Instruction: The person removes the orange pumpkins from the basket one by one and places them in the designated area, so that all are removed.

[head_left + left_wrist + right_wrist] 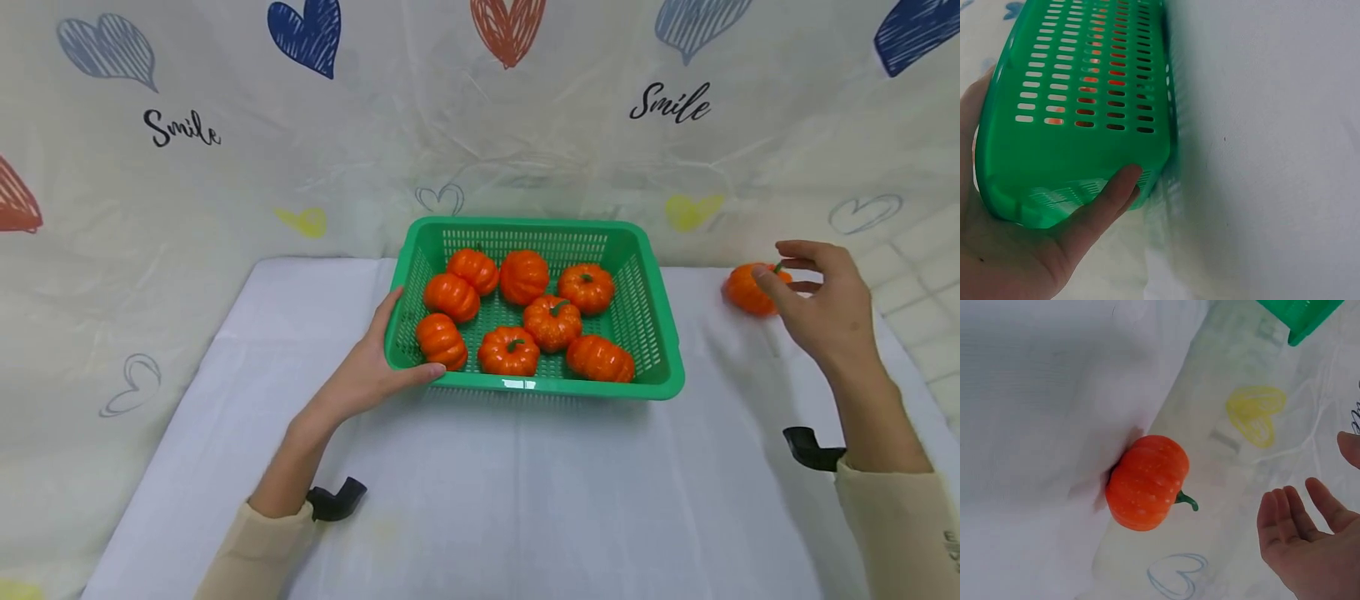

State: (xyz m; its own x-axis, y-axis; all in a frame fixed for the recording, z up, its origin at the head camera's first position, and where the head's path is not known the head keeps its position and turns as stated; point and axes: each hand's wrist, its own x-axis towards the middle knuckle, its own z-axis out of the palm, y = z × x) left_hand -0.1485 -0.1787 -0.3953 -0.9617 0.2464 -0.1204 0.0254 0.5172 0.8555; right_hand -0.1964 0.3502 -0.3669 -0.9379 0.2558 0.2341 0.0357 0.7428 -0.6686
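A green plastic basket point(660, 350) with slotted walls stands on the white-covered table. Several small orange pumpkins point(552, 323) lie inside it, some showing green stems. My left hand point(375, 367) grips its near left corner, the thumb along the front side and the fingers on the left side; in the left wrist view the hand point(1029, 256) wraps that corner. Over at the far right of the table sits one more pumpkin point(1147, 482) with a curved green stem. My right hand point(825, 304) hovers above it, fingers spread and slightly bent, apart from it in the right wrist view.
Behind the table hangs a pale sheet point(510, 125) printed with hearts and the word Smile. The lone pumpkin lies close to the table's back edge. White cloth point(517, 500) stretches across the front of the table.
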